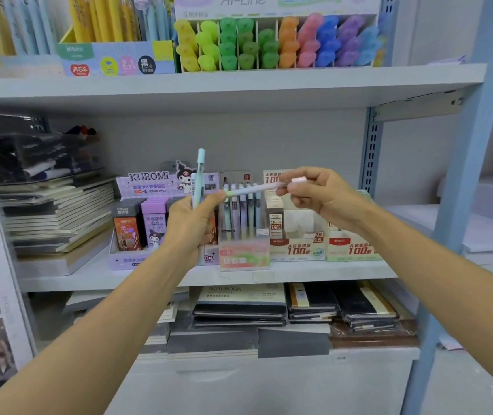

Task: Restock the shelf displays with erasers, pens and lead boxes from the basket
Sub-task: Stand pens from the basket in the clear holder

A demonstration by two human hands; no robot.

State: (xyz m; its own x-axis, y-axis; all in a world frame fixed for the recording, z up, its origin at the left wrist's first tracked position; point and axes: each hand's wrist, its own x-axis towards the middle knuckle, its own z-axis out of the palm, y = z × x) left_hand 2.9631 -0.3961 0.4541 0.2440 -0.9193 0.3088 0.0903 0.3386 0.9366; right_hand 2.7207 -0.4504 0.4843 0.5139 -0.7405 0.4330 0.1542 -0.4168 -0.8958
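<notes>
Both forearms reach in from the lower edge, the left forearm (104,324) from seven o'clock and the right forearm (433,265) from four o'clock, and meet before the middle shelf (329,272); between the hands lies a pastel pen (257,189), held level, its green end meeting the left fingertips at nine o'clock and its pink end poking out at three o'clock; the right hand (320,191) pinches it near that pink end with curled fingers, probably so the tip stays free to aim downward; the left hand (189,223) is curled round a teal pen (199,175) standing upright, with at least one more pen beside it, seemingly a reserve kept out of the way; just behind, toward six o'clock of the level pen, sits the pen display (243,256), its pens standing upright in rows, which suggests the single pen must be turned vertical to slot in; at nine o'clock of that display stands the Kuromi lead box display (149,232), at three o'clock a second lead box display (297,250), part empty; farther toward nine o'clock lies a stack of notebooks (56,217); at twelve o'clock, one shelf up, stand highlighters (269,43); the basket is out of view.
</notes>
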